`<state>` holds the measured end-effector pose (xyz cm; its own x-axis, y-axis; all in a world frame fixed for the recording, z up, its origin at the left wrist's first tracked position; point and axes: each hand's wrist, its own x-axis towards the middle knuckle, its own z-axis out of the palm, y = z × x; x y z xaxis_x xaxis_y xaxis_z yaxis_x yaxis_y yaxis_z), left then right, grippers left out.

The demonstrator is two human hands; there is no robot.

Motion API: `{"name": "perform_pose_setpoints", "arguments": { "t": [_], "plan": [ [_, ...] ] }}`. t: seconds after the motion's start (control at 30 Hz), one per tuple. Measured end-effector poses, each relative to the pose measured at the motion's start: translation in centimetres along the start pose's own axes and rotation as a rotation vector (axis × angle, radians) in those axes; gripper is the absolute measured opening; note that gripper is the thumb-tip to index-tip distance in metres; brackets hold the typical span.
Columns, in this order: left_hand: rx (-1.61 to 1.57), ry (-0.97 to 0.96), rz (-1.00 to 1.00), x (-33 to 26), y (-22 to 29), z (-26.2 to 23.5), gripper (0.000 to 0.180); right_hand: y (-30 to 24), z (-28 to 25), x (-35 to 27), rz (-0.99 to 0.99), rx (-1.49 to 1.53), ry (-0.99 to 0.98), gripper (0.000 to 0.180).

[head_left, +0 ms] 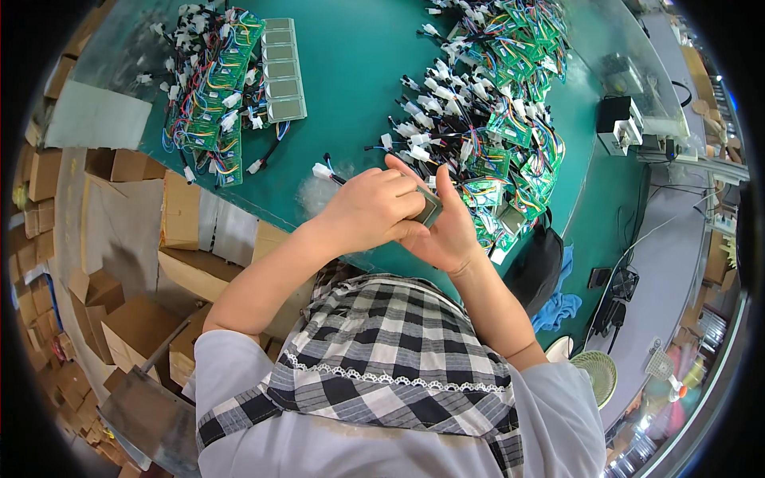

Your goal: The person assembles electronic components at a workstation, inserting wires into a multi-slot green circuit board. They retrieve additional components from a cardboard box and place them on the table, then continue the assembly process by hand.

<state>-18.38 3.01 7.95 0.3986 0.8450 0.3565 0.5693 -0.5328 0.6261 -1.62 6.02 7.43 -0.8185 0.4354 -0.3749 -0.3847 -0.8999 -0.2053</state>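
Near the front edge of the green table, my left hand [373, 209] and my right hand [448, 231] are together around a small display module [431, 209] with a grey screen. The left fingers curl over it; my right hand cups it from the other side, thumb raised. Most of the module is hidden by the fingers. A white connector plug [323, 170] on dark wires sticks out to the left of my left hand, and I cannot tell whether it belongs to the module. Just right of my hands lies a large pile of wired green circuit boards [510, 159].
At the far left lie more wired green boards [223, 103] beside a row of grey-screened displays [283, 72]. Clear plastic film [315, 195] lies by the front edge. To the right are a black bag [535, 267], a blue cloth [562, 299] and a black-and-white box [620, 126]. Cardboard boxes [139, 319] stand lower left.
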Motion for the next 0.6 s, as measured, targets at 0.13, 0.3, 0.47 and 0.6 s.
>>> {"name": "perform_pose_setpoints", "arguments": {
  "t": [0.13,0.3,0.47,0.6],
  "plan": [
    [-0.009,0.028,-0.017,-0.2,0.1,0.1,0.027,-0.2,-0.1,0.0,-0.061,-0.032,-0.043,0.073],
    [0.236,0.034,-0.042,-0.4,0.4,0.1,0.019,-0.4,-0.2,0.2,-0.086,-0.159,-0.002,0.059],
    [0.484,0.491,-0.044,-4.9,-2.3,-3.4,0.02,-2.9,-0.4,-1.7,-0.255,-0.534,0.074,0.067],
    [0.541,-0.033,0.041,-15.0,-8.3,1.8,0.013,-9.2,2.0,-5.3,-0.635,-1.271,-0.127,0.058]
  ]
}}
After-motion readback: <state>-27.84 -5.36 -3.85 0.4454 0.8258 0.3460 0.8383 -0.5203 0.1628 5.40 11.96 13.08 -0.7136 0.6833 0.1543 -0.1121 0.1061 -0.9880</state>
